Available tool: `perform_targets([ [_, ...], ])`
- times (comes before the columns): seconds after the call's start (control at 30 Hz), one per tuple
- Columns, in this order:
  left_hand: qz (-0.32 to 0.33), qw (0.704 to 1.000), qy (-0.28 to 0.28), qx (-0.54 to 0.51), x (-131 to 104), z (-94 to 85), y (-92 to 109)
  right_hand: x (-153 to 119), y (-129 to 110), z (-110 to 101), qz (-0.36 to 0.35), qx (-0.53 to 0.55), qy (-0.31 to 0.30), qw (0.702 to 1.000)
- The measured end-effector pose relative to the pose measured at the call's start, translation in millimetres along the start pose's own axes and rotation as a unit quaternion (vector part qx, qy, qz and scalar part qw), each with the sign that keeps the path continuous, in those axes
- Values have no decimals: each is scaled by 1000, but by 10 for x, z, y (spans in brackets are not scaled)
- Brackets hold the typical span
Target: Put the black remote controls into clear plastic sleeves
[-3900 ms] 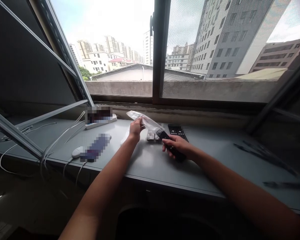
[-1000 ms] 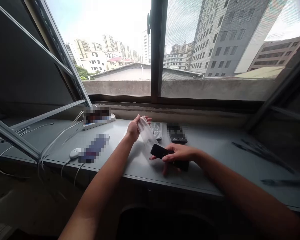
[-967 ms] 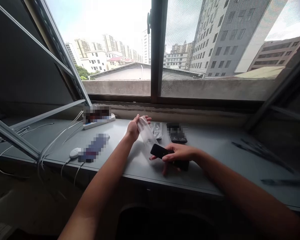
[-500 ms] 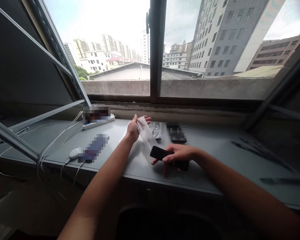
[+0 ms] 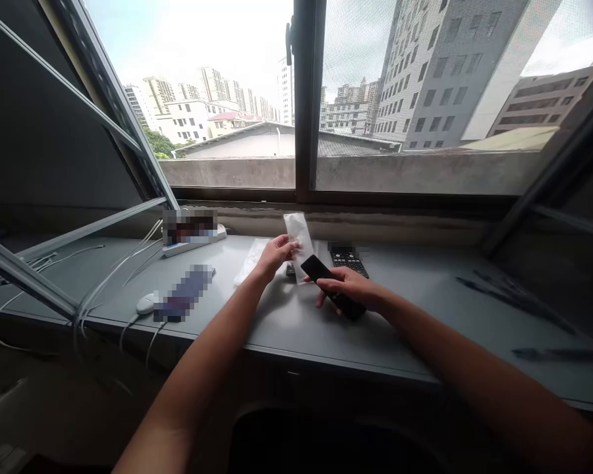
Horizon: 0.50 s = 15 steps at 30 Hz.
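Sleeve of thin translucent white plastic stood slightly tilted in the left hand, thumb and fingers pinching its left edge. The right hand was curled around a long black bar-shaped remote control, its far end before the sleeve's lower part, and none of it appeared to be inside. A black button-covered handset lay seemingly unwrapped right of the sleeve, crumpled clear plastic left of it.
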State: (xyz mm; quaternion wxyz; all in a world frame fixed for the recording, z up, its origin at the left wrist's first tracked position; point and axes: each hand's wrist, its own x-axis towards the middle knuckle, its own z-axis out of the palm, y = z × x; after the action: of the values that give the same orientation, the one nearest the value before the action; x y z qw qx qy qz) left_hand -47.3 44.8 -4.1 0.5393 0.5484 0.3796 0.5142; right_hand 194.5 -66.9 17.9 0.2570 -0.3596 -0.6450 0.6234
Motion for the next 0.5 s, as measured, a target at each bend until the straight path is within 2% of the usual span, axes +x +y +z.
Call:
perform_targets([
  [0.07, 1, 998, 54, 28, 27, -108, 24, -3, -10, 3, 3, 2, 5, 1000],
  [0.1, 4, 993, 92, 79, 32, -185, 44, -5, -18, 11, 4, 2, 5, 1000],
  [0.13, 20, 981, 116, 155, 31, -273, 67, -9, -28, 22, 2, 3, 5, 1000],
  [0.2, 37, 929, 150, 335, 11, -461, 113, -15, -47, 47, 0, 4, 2, 1000],
  [0.27, 9, 866, 151, 476, -20, -625, 149, -19, -59, 69, 4, 2, -5, 1000],
  [0.33, -32, 823, 143, 550, -45, -740, 171, -19, -60, 81, 9, 0, -13, 1000],
  [0.43, -81, 788, 150, 592, -52, -808, 173, -15, -49, 78, 11, 0, -22, 1000],
  [0.5, -82, 772, 162, 609, -43, -802, 157, -13, -42, 67, 9, 2, -24, 1000],
])
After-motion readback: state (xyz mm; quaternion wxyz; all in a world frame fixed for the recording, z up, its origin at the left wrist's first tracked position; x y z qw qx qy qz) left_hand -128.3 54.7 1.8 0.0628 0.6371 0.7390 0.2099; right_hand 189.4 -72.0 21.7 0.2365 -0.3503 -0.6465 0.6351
